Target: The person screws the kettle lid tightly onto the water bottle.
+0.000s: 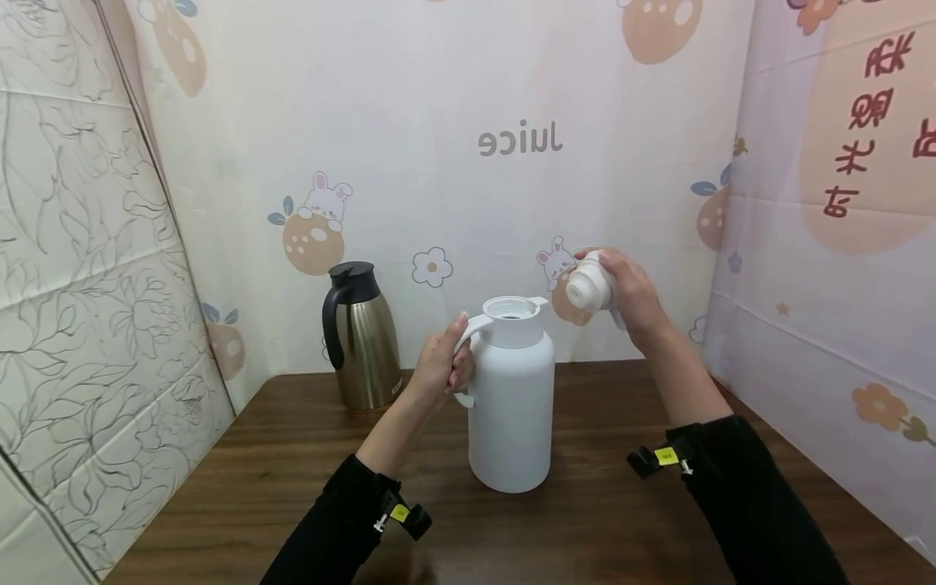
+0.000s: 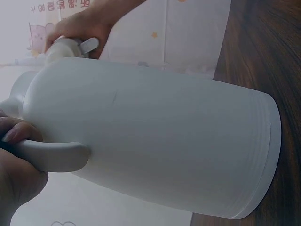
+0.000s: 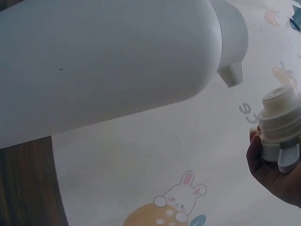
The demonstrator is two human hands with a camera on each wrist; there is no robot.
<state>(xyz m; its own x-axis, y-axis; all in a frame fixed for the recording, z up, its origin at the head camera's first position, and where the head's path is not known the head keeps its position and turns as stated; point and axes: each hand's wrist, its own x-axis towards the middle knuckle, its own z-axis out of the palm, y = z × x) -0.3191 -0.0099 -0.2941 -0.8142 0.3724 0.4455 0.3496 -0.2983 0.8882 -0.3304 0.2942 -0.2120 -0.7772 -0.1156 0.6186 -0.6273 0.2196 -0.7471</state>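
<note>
A white thermos jug [image 1: 512, 414] stands upright on the table, its round mouth uncovered and its short spout pointing right. My left hand [image 1: 443, 361] grips the jug's handle, with the thumb up near the handle's top. In the left wrist view the fingers wrap round the handle [image 2: 61, 157]. Up and to the right of the mouth, my right hand [image 1: 630, 294] holds the white stopper lid [image 1: 591, 286], apart from the jug. Its stepped plug end faces left toward the jug, and a small lever [image 3: 288, 157] sticks out from its side.
A gold thermos jug [image 1: 371, 349] with a black lid and handle stands at the back left of the brown wooden table [image 1: 241, 487]. Printed cloth [image 1: 431, 162] hangs behind the table and along both sides.
</note>
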